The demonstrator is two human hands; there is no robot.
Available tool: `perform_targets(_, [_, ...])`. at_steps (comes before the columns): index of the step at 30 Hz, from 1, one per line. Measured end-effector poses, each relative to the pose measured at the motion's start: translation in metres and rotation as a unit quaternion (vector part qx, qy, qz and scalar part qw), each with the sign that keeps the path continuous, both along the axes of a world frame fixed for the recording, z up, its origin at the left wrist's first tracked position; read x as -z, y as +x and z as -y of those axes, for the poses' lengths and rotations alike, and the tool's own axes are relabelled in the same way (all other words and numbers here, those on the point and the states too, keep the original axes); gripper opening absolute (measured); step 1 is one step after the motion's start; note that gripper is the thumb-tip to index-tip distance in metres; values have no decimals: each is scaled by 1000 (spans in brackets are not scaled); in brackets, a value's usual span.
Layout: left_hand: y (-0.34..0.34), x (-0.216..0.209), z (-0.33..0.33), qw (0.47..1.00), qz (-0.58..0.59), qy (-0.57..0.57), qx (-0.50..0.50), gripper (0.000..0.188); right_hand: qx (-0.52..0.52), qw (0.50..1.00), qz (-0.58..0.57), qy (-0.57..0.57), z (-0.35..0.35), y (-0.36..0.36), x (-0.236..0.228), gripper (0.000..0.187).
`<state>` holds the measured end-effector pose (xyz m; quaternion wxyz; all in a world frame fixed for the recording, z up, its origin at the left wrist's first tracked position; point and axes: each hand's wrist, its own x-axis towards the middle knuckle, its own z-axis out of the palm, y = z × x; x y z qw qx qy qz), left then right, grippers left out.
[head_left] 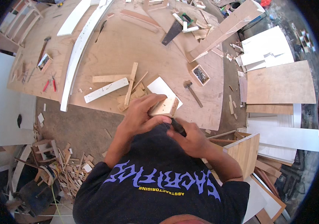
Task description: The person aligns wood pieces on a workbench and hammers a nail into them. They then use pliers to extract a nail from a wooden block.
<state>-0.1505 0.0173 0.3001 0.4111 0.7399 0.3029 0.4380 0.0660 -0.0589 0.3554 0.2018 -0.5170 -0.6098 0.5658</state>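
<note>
Left hand (139, 115) clamps the wood block (164, 107) steady at chest height; right hand (189, 138) fists a dark-handled tool (178, 127) beneath it.

The left hand (141, 112) covers most of the small wooden block (165, 107), hiding its near face. The dark tool (178, 127) in the right hand (189, 140) shows only its tip. The small box's (200, 75) contents are too small to identify.
</note>
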Motion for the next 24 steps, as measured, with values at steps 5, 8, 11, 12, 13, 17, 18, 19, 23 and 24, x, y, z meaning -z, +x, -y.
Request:
perform_targets(5, [18,-3,-7,997,-2,10,81,65,-47,864,-322,-385,1,33,3,29])
perform_targets(8, [28,6,-6,996,44,-12,80,66,-53,823,-389,-411,3,44,13,28])
perform_targets(11, [32,-2,-7,996,29,-54,62,62,-22,1000,-6,18,-2,39,2,29])
perform_targets(12, [36,-3,-6,997,27,-58,48,60,8,976,137,170,-1,34,-7,30])
perform_targets(13, [39,-4,-7,996,32,-62,47,59,72,969,150,180,5,26,-11,24])
perform_targets(17, [58,-1,-7,993,58,-98,26,57,154,925,217,272,16,24,2,22])
perform_targets(18, [63,2,-6,991,65,-115,13,57,149,928,214,266,14,27,3,22])
perform_targets(19, [65,3,-7,990,61,-127,16,57,143,932,209,259,11,31,4,22])
perform_targets(23, [68,3,-4,992,34,-110,47,56,26,969,-127,-211,16,63,-1,37])
perform_targets(24, [69,2,-1,994,22,-94,57,56,16,919,-255,-300,23,73,8,37])
